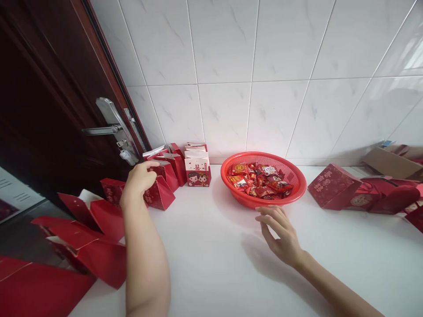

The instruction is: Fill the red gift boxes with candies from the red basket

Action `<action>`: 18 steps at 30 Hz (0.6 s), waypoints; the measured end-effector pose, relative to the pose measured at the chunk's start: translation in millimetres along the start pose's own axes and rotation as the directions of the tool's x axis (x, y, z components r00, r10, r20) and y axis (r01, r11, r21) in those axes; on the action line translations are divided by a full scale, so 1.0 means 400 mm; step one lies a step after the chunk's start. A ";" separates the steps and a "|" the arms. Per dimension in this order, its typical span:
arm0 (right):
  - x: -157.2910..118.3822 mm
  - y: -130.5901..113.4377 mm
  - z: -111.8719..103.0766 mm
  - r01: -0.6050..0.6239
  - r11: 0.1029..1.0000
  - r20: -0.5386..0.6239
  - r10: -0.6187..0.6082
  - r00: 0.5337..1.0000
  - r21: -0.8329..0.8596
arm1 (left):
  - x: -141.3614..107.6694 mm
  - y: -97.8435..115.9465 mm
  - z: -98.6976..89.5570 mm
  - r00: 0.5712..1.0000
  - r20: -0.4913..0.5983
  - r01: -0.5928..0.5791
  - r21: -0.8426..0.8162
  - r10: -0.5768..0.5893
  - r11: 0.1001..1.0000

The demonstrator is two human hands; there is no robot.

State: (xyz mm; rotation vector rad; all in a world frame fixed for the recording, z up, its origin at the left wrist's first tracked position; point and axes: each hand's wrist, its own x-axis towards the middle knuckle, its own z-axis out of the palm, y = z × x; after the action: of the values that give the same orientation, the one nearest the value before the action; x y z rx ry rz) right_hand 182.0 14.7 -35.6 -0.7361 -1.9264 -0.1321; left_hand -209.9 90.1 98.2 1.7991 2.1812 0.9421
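My left hand [139, 179] is at the top of a red paper gift box [160, 193] standing among others at the left. Its fingers are bent over the box's upper edge; some are hidden behind the hand. My right hand [279, 235] hovers over the white table just in front of a red plastic basket [299, 187], fingers loosely bent and apart, holding nothing. Small wrapped candies [266, 191], mostly in red, lie inside the basket. Between basket and left hand stands an upright gift box with two cartoon figures [197, 171], its top flaps raised.
More red boxes with raised flaps [95, 246] line the table's left side. Red boxes [333, 187] and an open cardboard carton [390, 163] lie at the right. A tiled wall [224, 114] backs the white table [205, 255]; a dark door [59, 79] with a handle is at the left.
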 end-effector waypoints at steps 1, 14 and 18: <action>-0.007 -0.002 0.003 -0.009 1.000 0.001 0.009 1.000 0.007 | 0.000 -0.005 0.003 0.995 -0.012 0.102 0.014 -0.102 0.995; -0.038 0.004 0.024 -0.108 0.992 0.063 0.105 0.992 0.060 | -0.010 0.013 0.010 0.989 0.067 0.133 -0.033 -0.131 0.990; -0.041 0.001 0.025 -0.111 0.991 0.069 0.106 0.992 0.079 | -0.018 0.062 0.018 0.971 0.230 0.057 0.021 -0.061 0.998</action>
State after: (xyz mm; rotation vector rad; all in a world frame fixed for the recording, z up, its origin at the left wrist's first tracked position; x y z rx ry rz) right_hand 179.1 11.8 -54.4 -0.7961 -1.9359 0.0386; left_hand -183.8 87.8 104.5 1.7414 2.0884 0.6684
